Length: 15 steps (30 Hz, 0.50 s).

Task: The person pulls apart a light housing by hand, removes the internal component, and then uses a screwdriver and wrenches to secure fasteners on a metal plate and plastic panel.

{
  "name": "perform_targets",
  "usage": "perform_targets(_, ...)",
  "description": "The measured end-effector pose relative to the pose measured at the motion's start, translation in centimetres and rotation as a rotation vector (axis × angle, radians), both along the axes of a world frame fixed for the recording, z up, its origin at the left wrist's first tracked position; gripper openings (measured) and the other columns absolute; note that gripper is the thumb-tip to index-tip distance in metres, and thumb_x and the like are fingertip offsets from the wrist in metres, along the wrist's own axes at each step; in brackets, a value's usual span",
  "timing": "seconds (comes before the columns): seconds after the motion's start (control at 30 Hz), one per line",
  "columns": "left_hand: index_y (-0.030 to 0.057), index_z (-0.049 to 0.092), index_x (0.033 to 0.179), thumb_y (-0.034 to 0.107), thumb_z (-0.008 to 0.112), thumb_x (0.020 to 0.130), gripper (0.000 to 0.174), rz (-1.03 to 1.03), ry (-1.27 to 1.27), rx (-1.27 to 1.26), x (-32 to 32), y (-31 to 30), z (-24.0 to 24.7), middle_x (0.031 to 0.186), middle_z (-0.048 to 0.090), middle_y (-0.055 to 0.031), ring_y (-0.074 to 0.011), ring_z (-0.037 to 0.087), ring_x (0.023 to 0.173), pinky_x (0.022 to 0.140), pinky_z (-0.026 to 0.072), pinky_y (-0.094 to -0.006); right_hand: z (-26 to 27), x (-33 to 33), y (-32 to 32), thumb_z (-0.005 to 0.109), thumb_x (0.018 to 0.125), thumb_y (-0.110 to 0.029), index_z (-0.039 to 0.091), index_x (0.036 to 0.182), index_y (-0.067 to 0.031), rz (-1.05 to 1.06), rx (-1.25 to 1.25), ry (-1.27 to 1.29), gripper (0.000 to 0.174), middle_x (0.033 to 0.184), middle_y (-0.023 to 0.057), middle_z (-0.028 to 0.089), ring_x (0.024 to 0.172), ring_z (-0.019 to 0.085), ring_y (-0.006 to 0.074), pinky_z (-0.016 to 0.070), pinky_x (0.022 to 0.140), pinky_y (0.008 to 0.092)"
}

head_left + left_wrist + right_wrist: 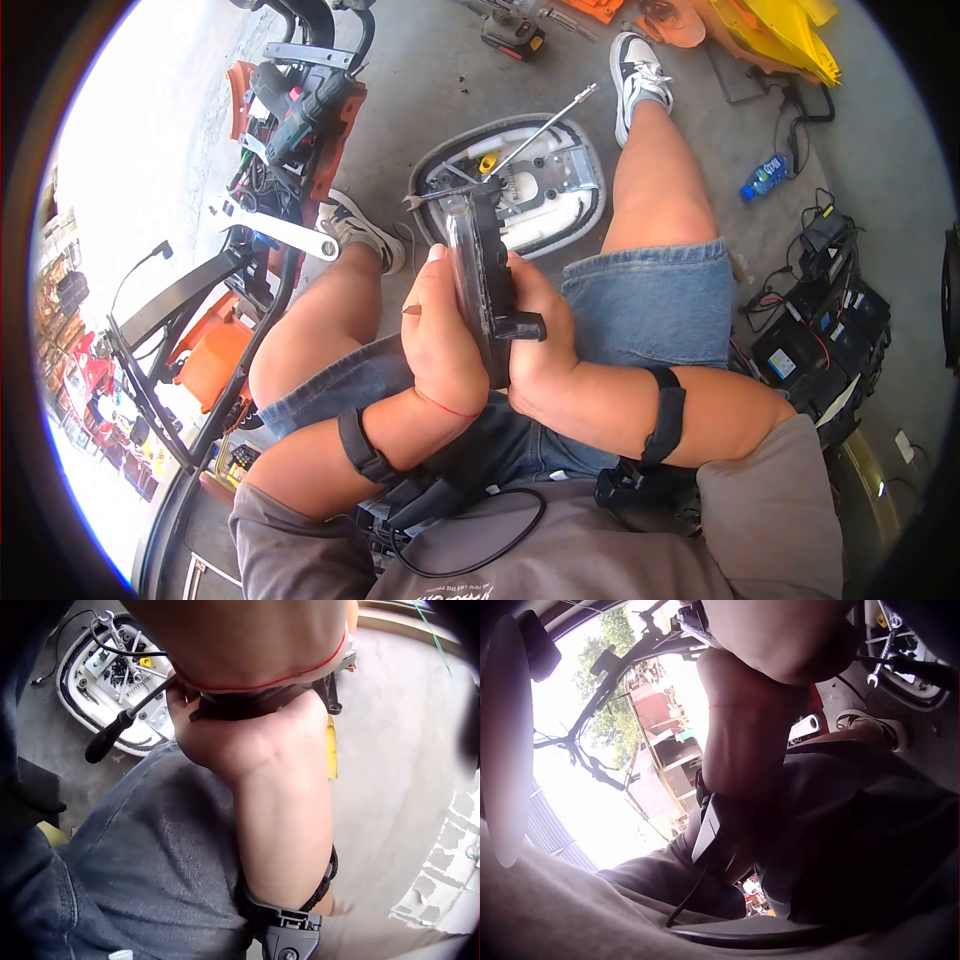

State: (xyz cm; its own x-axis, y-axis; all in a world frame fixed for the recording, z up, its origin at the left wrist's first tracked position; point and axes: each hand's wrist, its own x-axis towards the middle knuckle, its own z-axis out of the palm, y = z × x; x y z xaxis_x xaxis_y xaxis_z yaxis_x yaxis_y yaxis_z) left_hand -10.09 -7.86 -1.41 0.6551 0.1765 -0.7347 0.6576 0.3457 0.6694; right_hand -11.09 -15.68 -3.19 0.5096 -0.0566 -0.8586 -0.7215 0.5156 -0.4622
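In the head view, my left hand (440, 325) and right hand (540, 315) hold a black plastic housing with a clear cover (488, 275) upright between them, over my lap. The left palm lies along the clear side. My right hand grips the black side, below which a short stub juts out. In the left wrist view a screwdriver with a black handle (109, 738) sticks out beside the hands, its shaft's far end hidden behind them; I cannot tell which hand holds it. Below lies an oval white shell (590, 205) with a dark rim, holding a wrench and small parts.
A dark frame with a drill (300, 125) and a large wrench (285, 232) stands at my left. On the floor are a battery pack (512, 38), a blue-labelled bottle (765, 178) and yellow panels (775, 35). Black batteries with cables (820, 330) sit at the right.
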Motion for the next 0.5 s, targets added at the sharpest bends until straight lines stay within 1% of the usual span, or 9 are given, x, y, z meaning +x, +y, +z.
perform_targets(0.13, 0.0006, 0.064, 0.113, 0.032, 0.044, 0.103, 0.039, 0.017, -0.002, 0.027, 1.2, -0.5, 0.7, 0.101, 0.070, -0.0077, -0.0142, 0.067, 0.087, 0.079, 0.0523, -0.0266, 0.2, 0.8, 0.1, 0.040, 0.103, -0.028, 0.062, 0.099, -0.0013, 0.019, -0.014, 0.015, 0.035, 0.095, 0.0083, 0.062, 0.088, 0.058, 0.0173, 0.0444, 0.085, 0.0298)
perform_targets(0.17, 0.0001, 0.063, 0.106, 0.028, 0.040, 0.105, 0.036, 0.075, -0.018, 0.010, 1.6, -0.8, 1.2, 0.094, 0.068, -0.0083, -0.0156, 0.066, 0.084, 0.076, 0.0533, -0.0283, 0.4, 1.1, -0.1, 0.040, 0.103, -0.028, 0.062, 0.099, -0.0013, 0.023, -0.009, 0.016, 0.035, 0.095, 0.0083, 0.062, 0.088, 0.058, 0.0173, 0.0444, 0.085, 0.0298)
perform_targets(0.23, -0.0004, 0.062, 0.099, 0.023, 0.036, 0.107, 0.036, 0.117, -0.029, -0.009, 2.1, -1.0, 1.1, 0.088, 0.066, -0.0090, -0.0169, 0.065, 0.081, 0.074, 0.0543, -0.0300, 0.6, 1.5, -0.7, 0.039, 0.103, -0.027, 0.062, 0.098, -0.0014, 0.203, -0.163, -0.243, 0.035, 0.093, 0.0084, 0.062, 0.088, 0.058, 0.0177, 0.0449, 0.085, 0.0308)
perform_targets(0.27, -0.0005, 0.062, 0.100, 0.023, 0.035, 0.107, 0.037, 0.142, -0.045, -0.038, 2.0, -1.0, 1.1, 0.088, 0.066, -0.0090, -0.0171, 0.065, 0.081, 0.074, 0.0543, -0.0297, 0.2, 0.9, -0.4, 0.039, 0.103, -0.027, 0.062, 0.098, -0.0014, 0.199, -0.159, -0.228, 0.035, 0.093, 0.0084, 0.062, 0.088, 0.058, 0.0177, 0.0449, 0.085, 0.0308)
perform_targets(0.33, -0.0005, 0.061, 0.102, 0.025, 0.033, 0.108, 0.038, 0.058, -0.132, 0.029, 1.0, 0.0, 0.4, 0.089, 0.066, -0.0085, -0.0167, 0.065, 0.081, 0.075, 0.0537, -0.0281, -0.8, 0.1, 0.8, 0.037, 0.104, -0.028, 0.061, 0.096, -0.0018, 0.314, -0.758, -0.632, 0.036, 0.090, 0.0081, 0.061, 0.086, 0.058, 0.0176, 0.0453, 0.083, 0.0306)
perform_targets(0.37, 0.0008, 0.060, 0.100, 0.026, 0.033, 0.108, 0.037, 0.078, -0.135, 0.050, 1.5, -0.4, 1.0, 0.089, 0.066, -0.0066, -0.0134, 0.063, 0.078, 0.072, 0.0512, -0.0252, -0.6, 0.9, 1.0, 0.037, 0.104, -0.028, 0.061, 0.096, -0.0018, 0.303, -0.751, -0.665, 0.036, 0.090, 0.0081, 0.061, 0.086, 0.058, 0.0176, 0.0453, 0.083, 0.0306)
perform_targets(0.43, 0.0024, 0.060, 0.098, 0.026, 0.035, 0.108, 0.036, 0.103, -0.184, 0.014, 1.5, 0.3, 0.3, 0.087, 0.064, -0.0039, -0.0097, 0.059, 0.075, 0.068, 0.0481, -0.0234, 0.4, 1.9, 0.9, 0.037, 0.104, -0.028, 0.061, 0.096, -0.0022, 0.036, -0.024, -0.108, 0.037, 0.090, 0.0071, 0.061, 0.084, 0.057, 0.0158, 0.0452, 0.081, 0.0291)
perform_targets(0.47, -0.0003, 0.059, 0.114, 0.028, 0.035, 0.106, 0.039, -0.013, -0.246, 0.056, 0.9, 1.5, -0.6, 0.102, 0.067, -0.0098, -0.0169, 0.064, 0.090, 0.082, 0.0519, -0.0286, 0.5, 2.3, 0.9, 0.037, 0.104, -0.029, 0.061, 0.096, -0.0029, 0.119, -0.123, -0.293, 0.037, 0.090, 0.0056, 0.060, 0.083, 0.056, 0.0137, 0.0445, 0.080, 0.0275)
perform_targets(0.5, -0.0003, 0.059, 0.114, 0.028, 0.035, 0.106, 0.039, -0.027, -0.288, 0.045, 1.2, 1.8, -0.8, 0.102, 0.067, -0.0098, -0.0169, 0.064, 0.090, 0.082, 0.0519, -0.0286, 0.5, 2.8, 1.2, 0.037, 0.104, -0.029, 0.061, 0.096, -0.0029, 0.102, -0.137, -0.332, 0.037, 0.090, 0.0056, 0.060, 0.083, 0.056, 0.0137, 0.0445, 0.080, 0.0275)
